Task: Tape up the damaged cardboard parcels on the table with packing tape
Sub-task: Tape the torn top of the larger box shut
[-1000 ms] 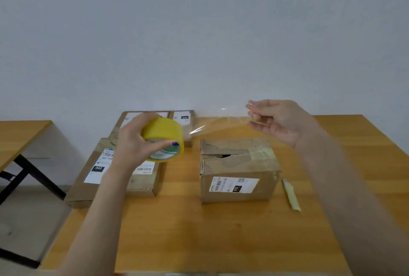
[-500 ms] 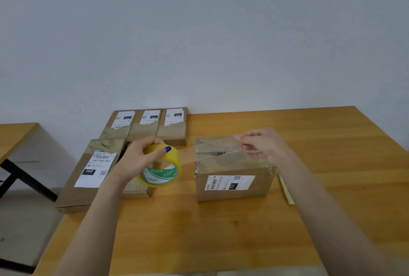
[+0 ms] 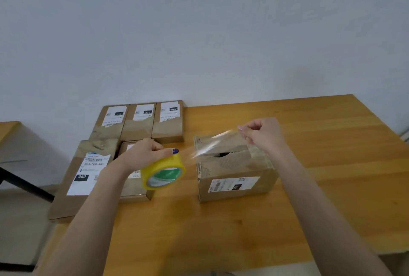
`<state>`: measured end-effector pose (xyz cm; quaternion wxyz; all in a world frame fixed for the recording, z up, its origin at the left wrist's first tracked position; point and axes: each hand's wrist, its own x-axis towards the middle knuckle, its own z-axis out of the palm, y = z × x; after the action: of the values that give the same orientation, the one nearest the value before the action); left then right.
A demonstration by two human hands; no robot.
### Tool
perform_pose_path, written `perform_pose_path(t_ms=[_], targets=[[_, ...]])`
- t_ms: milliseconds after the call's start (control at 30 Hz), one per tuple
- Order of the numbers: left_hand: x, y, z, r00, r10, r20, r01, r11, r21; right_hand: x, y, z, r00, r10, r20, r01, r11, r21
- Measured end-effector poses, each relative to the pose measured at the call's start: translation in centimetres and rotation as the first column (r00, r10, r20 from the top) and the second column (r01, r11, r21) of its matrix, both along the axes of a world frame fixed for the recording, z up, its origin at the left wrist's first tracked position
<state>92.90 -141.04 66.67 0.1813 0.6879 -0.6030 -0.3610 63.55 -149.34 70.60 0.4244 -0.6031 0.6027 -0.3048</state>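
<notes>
A cardboard parcel with a torn, gaping top seam stands in the middle of the wooden table. My left hand grips a yellow roll of packing tape just left of the parcel. A clear strip of tape runs from the roll up over the parcel's top. My right hand pinches the free end of that strip above the parcel's far right top edge.
Three small labelled parcels lie in a row at the back left against the wall. A long flat parcel and another parcel lie at the table's left edge. A second table stands further left.
Both hands came down from mid-air toward the parcel with the strip stretched between them. The right hand has since shifted slightly up and back over the parcel's far top edge.
</notes>
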Motion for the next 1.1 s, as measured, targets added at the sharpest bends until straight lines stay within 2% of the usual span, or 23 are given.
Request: perform_pose_path(t_ms=[67,133,200,367,500,633,733,833,1100], targets=[[0.5,-0.8,-0.3,0.973,-0.035,0.228,0.028,0.999,0.032,-0.4,-0.2,0.7,0.999,-0.026,-0.028,0.024,0.998,-0.049],[0.5,-1.4,-0.5,0.961,-0.036,0.275,0.037,0.999,0.004,-0.8,-0.4,1.1,0.997,-0.023,-0.077,0.015,0.995,-0.094],[0.2,-2.0,-0.8,0.979,-0.034,0.199,0.039,0.999,-0.017,-1.4,-0.9,0.9,0.994,-0.051,-0.099,0.039,0.992,-0.118],[0.7,-2.0,-2.1,0.987,-0.053,-0.153,0.063,0.996,0.058,-2.4,-0.7,-1.8,0.993,-0.114,0.033,0.110,0.989,0.100],[0.3,-2.3,-2.5,0.951,-0.003,-0.311,0.014,0.999,0.033,-2.2,-0.6,-3.2,0.976,-0.190,0.109,0.177,0.976,0.124],[0.6,-2.8,-2.7,0.915,0.045,-0.400,-0.037,0.999,0.029,-1.4,-0.6,-4.2,0.975,-0.211,0.074,0.205,0.975,0.084],[0.6,-3.2,-2.9,0.920,0.004,-0.391,0.012,0.999,0.038,-1.2,-0.7,-5.1,0.966,-0.255,-0.039,0.258,0.963,0.084],[0.9,-3.7,-3.4,0.942,-0.072,-0.328,0.097,0.993,0.063,-1.5,-0.9,-5.6,0.961,-0.267,-0.075,0.272,0.959,0.075],[1.3,-4.2,-4.3,0.975,-0.090,-0.201,0.099,0.994,0.035,-1.0,-0.5,-6.2,0.940,-0.306,-0.153,0.298,0.952,-0.072]])
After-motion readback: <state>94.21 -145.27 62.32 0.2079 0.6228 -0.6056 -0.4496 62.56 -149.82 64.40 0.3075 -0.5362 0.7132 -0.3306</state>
